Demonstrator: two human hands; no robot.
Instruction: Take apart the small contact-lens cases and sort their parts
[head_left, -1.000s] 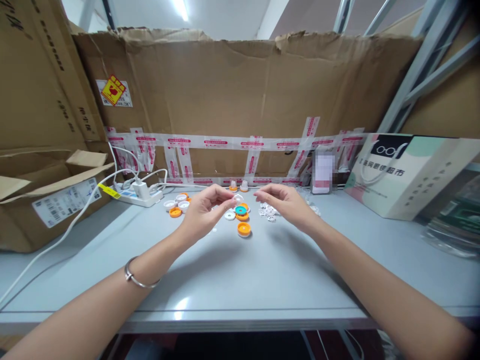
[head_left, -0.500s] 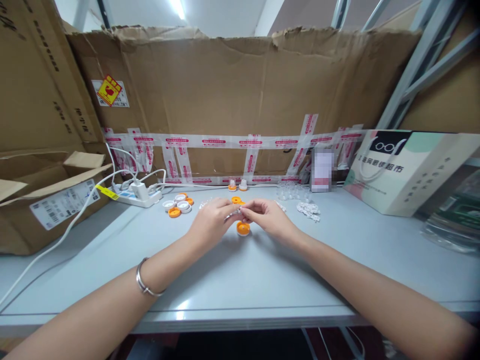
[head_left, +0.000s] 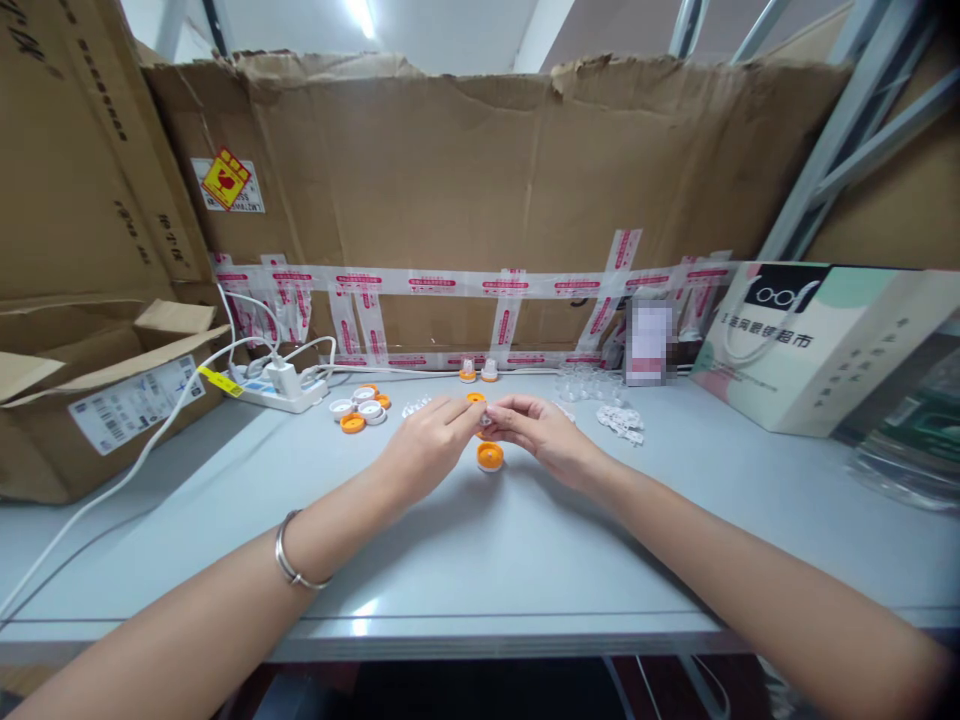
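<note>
Over the middle of the table my left hand (head_left: 433, 445) and my right hand (head_left: 546, 435) meet, fingertips pinched together. Between them is a small whitish piece (head_left: 486, 416), mostly covered by the fingers, so its kind is unclear. Just below the fingertips an orange and white round cap (head_left: 490, 457) lies on the table, its orange hollow side up. Another orange piece (head_left: 475, 398) shows behind the fingers, partly hidden. Small white parts (head_left: 416, 406) lie past my left hand, and a heap of white plastic pieces (head_left: 619, 422) lies right of my right hand.
White and orange caps (head_left: 363, 408) are grouped at the left, near a power strip (head_left: 289, 392). Two assembled pieces (head_left: 478, 371) stand at the back beside clear plastic cups (head_left: 589, 380). An open carton (head_left: 142, 400) is at left; a printed box (head_left: 795, 345) and large bottle (head_left: 915, 430) at right.
Both hands stay together in the middle, with the left fingers curled a little further over the small piece. The whole view has shifted slightly.
</note>
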